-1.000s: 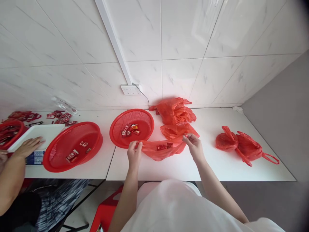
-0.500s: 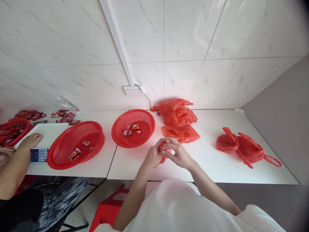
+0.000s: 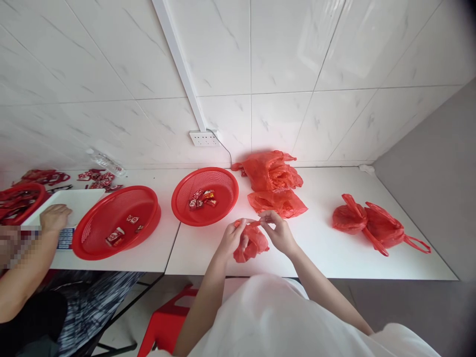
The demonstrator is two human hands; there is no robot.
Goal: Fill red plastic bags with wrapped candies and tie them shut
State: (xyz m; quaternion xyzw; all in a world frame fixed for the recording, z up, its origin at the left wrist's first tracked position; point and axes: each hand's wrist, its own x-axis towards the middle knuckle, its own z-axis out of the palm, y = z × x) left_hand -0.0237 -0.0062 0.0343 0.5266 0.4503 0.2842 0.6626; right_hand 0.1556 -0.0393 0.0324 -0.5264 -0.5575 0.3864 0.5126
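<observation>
Both of my hands hold a small red plastic bag (image 3: pixel 250 245) just above the white table's front edge (image 3: pixel 316 265). My left hand (image 3: pixel 232 239) pinches its top on the left, and my right hand (image 3: pixel 278 232) pinches the handles on the right, the two hands close together. The bag hangs bunched below my fingers with something inside that I cannot make out. Beyond my hands stands a red mesh basket (image 3: pixel 184 196) holding a few wrapped candies (image 3: pixel 202 198).
A pile of empty red bags (image 3: pixel 273 183) lies behind my hands. Two tied red bags (image 3: pixel 372 225) rest at the right. A second red basket (image 3: pixel 92 243) sits at the left, where another person's hand (image 3: pixel 55 216) rests on a white tray (image 3: pixel 80 201).
A second ago I held the bag stretched wide open between my hands. I have since brought my hands together, gathering the bag shut, and it now hangs bunched below them.
</observation>
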